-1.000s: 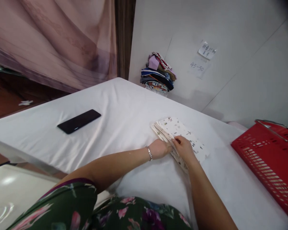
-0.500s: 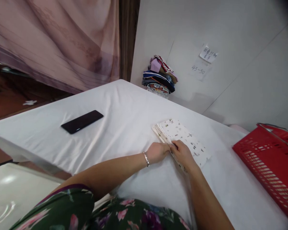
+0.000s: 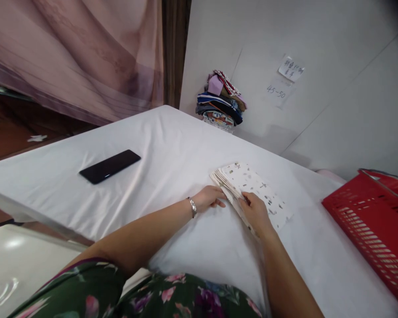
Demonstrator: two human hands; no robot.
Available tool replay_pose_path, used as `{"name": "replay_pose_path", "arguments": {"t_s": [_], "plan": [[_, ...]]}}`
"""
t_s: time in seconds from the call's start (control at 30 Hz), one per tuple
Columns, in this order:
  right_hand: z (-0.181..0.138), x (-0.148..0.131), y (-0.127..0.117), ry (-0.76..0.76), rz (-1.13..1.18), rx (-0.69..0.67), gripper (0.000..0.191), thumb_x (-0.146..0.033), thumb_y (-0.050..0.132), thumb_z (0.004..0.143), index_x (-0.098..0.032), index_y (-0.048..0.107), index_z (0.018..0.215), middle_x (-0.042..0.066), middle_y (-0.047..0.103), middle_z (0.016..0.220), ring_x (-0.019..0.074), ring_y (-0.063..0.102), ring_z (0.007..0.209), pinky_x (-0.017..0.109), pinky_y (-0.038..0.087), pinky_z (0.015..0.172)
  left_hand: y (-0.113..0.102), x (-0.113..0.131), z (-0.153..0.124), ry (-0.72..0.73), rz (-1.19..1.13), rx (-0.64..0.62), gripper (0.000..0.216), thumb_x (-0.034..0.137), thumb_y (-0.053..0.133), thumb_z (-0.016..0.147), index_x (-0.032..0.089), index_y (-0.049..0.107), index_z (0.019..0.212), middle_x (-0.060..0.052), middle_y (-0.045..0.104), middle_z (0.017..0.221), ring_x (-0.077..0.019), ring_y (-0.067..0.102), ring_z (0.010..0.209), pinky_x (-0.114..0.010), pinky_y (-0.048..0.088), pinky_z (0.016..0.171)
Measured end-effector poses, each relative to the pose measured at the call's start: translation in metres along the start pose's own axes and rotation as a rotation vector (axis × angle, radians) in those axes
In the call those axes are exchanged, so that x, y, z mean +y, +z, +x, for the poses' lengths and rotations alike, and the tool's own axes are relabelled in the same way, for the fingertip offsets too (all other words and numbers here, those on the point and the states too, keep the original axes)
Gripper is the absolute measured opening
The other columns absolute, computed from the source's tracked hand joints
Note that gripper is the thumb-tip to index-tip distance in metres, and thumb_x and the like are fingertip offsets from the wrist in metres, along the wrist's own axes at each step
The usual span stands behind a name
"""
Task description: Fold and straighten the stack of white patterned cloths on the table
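Observation:
A white cloth [image 3: 267, 194] with a small dark print lies folded in several layers on the white-covered table. Its layered edge faces left, towards me. My right hand [image 3: 256, 211] is closed on the near edge of this folded cloth, thumb and fingers pinching its layers. At the cloth's left corner, my left hand [image 3: 210, 198] touches the edge with its fingertips. The other fingers of that hand hang a little apart below, and I see nothing gripped in it. A bracelet [image 3: 192, 207] circles the left wrist.
A black phone [image 3: 110, 166] lies on the tablecloth [image 3: 166, 145] at the left. Folded clothes [image 3: 220, 104] are piled at the far edge by the wall. A red basket [image 3: 371, 221] stands at the right. Paper notes [image 3: 290, 70] hang on the wall.
My left hand has slid left and up along the cloth's edge, away from my right hand, and its fingers have loosened. The right hand keeps its pinch.

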State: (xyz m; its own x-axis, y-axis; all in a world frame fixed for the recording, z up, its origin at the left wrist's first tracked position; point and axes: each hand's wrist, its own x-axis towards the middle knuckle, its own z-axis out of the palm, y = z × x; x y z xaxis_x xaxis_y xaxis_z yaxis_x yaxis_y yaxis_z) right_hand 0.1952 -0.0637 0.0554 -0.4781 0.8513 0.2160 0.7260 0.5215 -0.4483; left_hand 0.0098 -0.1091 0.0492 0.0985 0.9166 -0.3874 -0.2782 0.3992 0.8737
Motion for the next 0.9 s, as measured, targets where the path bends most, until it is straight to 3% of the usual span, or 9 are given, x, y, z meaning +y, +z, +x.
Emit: {"name": "replay_pose_path", "arguments": {"t_s": [0.3, 0.43, 0.53, 0.63, 0.73, 0.9], "plan": [[-0.004, -0.020, 0.002, -0.003, -0.244, -0.052, 0.027, -0.036, 0.049, 0.078, -0.021, 0.055, 0.099, 0.005, 0.057, 0.093, 0.0182, 0.052, 0.087, 0.025, 0.035, 0.066, 0.008, 0.005, -0.002, 0.006, -0.112, 0.000, 0.024, 0.021, 0.064, 0.065, 0.014, 0.062, 0.088, -0.007, 0.063, 0.099, -0.0052, 0.058, 0.055, -0.015, 0.024, 0.040], [-0.002, -0.014, 0.005, -0.005, -0.295, -0.014, 0.024, -0.034, 0.045, 0.081, -0.020, 0.055, 0.097, 0.006, 0.058, 0.090, 0.0179, 0.052, 0.084, 0.025, 0.034, 0.065, 0.008, 0.006, -0.003, 0.041, -0.083, 0.001, 0.029, 0.022, 0.061, 0.069, 0.016, 0.059, 0.097, -0.006, 0.063, 0.102, -0.0061, 0.058, 0.058, -0.016, 0.028, 0.042], [0.003, -0.004, 0.005, 0.033, -0.177, 0.036, 0.025, -0.033, 0.041, 0.082, -0.019, 0.056, 0.096, 0.005, 0.060, 0.088, 0.0166, 0.053, 0.079, 0.025, 0.035, 0.066, 0.001, 0.003, 0.001, 0.145, 0.194, 0.128, 0.028, 0.020, 0.055, 0.073, 0.016, 0.058, 0.101, -0.005, 0.065, 0.094, -0.0081, 0.058, 0.059, -0.018, 0.035, 0.047], [0.006, 0.001, 0.002, 0.105, -0.068, 0.050, 0.029, -0.037, 0.042, 0.079, -0.018, 0.059, 0.094, 0.004, 0.062, 0.081, 0.0166, 0.053, 0.071, 0.025, 0.036, 0.063, -0.005, -0.004, 0.006, 0.354, 0.686, 0.281, 0.021, 0.017, 0.050, 0.075, 0.019, 0.063, 0.092, -0.003, 0.065, 0.089, -0.0126, 0.058, 0.074, -0.022, 0.042, 0.064], [0.006, -0.002, 0.000, 0.115, -0.042, 0.061, 0.030, -0.037, 0.042, 0.077, -0.018, 0.061, 0.092, 0.004, 0.063, 0.079, 0.0162, 0.053, 0.069, 0.025, 0.036, 0.061, -0.005, -0.010, 0.007, 0.502, 1.065, 0.280, 0.021, 0.019, 0.048, 0.076, 0.024, 0.065, 0.089, -0.001, 0.063, 0.095, -0.0146, 0.056, 0.088, -0.023, 0.041, 0.075], [0.005, -0.006, 0.000, 0.095, -0.063, 0.070, 0.029, -0.034, 0.042, 0.077, -0.018, 0.060, 0.092, 0.004, 0.063, 0.081, 0.0162, 0.054, 0.072, 0.025, 0.036, 0.064, 0.005, -0.014, 0.007, 0.569, 1.351, 0.285, 0.020, 0.023, 0.044, 0.081, 0.021, 0.061, 0.090, -0.004, 0.059, 0.095, -0.0168, 0.056, 0.087, -0.025, 0.042, 0.069]]}}
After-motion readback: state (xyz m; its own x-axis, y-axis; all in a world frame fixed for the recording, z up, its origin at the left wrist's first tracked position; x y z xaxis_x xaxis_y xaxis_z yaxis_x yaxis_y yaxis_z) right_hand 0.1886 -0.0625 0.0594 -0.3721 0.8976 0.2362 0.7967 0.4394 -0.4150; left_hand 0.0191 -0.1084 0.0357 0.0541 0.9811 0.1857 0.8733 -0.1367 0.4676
